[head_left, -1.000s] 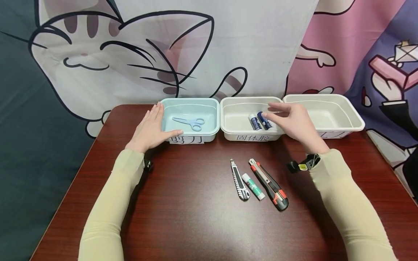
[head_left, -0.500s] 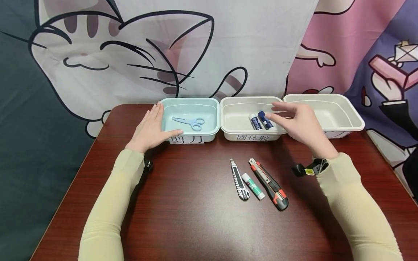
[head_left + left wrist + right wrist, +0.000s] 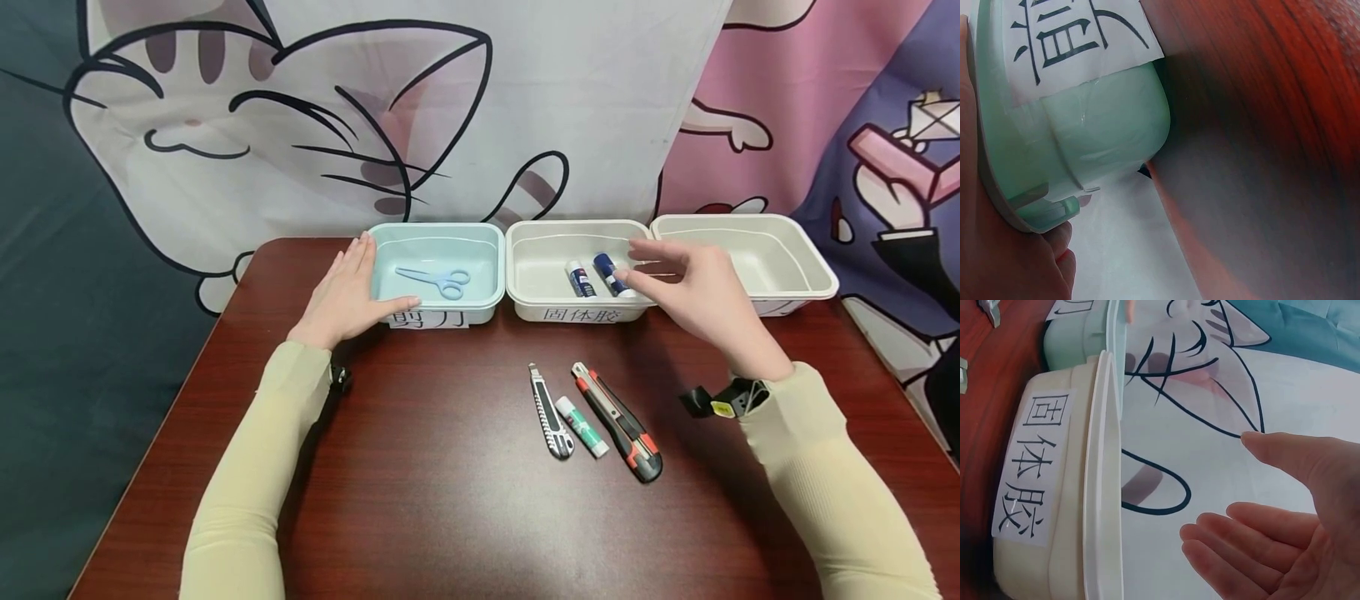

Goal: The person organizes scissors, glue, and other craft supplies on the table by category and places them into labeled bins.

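Note:
My left hand (image 3: 341, 296) rests along the left side of the light blue bin (image 3: 480, 310), its thumb over the front rim and its fingers straight. Inside that bin lies a pair of light blue scissors (image 3: 450, 283). Over the right end of the middle cream bin (image 3: 540, 312) hovers my right hand (image 3: 693, 287), fingers apart and holding nothing, as the right wrist view also shows. Two glue sticks lie in this bin: one with a white cap (image 3: 581, 280), and one with a dark blue cap (image 3: 611, 273), partly behind my thumb.
On the brown table (image 3: 420, 467) lie a slim silver-and-black utility knife (image 3: 551, 417), a green-and-white glue stick (image 3: 582, 427) and a larger red-and-black utility knife (image 3: 618, 425). A third cream bin (image 3: 787, 250) stands at the right. Behind the bins hangs a cat-print cloth (image 3: 585, 92).
My right hand has drawn back a little to the right and toward me. The white-capped glue stick has shifted left inside the middle bin. My left hand stays in place.

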Motion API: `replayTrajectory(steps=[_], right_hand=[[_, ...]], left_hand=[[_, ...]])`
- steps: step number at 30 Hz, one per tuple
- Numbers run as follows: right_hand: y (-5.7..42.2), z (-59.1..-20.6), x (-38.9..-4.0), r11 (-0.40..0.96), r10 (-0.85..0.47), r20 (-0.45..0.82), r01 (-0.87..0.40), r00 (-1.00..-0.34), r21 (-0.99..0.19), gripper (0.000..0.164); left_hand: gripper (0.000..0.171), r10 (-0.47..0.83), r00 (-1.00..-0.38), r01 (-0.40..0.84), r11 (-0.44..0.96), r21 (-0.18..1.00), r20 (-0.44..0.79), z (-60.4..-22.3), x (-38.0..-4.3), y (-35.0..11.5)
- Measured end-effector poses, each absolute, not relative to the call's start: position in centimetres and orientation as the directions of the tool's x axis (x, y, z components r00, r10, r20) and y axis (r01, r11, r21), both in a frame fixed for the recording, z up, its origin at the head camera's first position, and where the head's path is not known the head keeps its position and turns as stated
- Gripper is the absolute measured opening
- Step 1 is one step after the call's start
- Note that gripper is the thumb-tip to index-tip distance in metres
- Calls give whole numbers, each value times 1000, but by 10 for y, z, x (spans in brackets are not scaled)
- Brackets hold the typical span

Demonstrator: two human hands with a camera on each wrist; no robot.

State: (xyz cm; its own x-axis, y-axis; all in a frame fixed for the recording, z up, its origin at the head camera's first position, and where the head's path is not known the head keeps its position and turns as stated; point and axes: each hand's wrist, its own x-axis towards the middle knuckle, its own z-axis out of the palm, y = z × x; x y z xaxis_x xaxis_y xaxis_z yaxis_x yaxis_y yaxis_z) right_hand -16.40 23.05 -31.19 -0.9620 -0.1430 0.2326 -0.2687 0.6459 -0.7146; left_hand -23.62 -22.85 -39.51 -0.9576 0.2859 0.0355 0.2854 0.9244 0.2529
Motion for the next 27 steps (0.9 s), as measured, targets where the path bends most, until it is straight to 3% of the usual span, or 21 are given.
replayTrajectory(steps=[27], right_hand=[[221, -320, -127, 628, -238, 234, -333, -943, -704, 46]], left_hand=[[127, 286, -957, 287, 924, 252, 43, -395, -236, -228]])
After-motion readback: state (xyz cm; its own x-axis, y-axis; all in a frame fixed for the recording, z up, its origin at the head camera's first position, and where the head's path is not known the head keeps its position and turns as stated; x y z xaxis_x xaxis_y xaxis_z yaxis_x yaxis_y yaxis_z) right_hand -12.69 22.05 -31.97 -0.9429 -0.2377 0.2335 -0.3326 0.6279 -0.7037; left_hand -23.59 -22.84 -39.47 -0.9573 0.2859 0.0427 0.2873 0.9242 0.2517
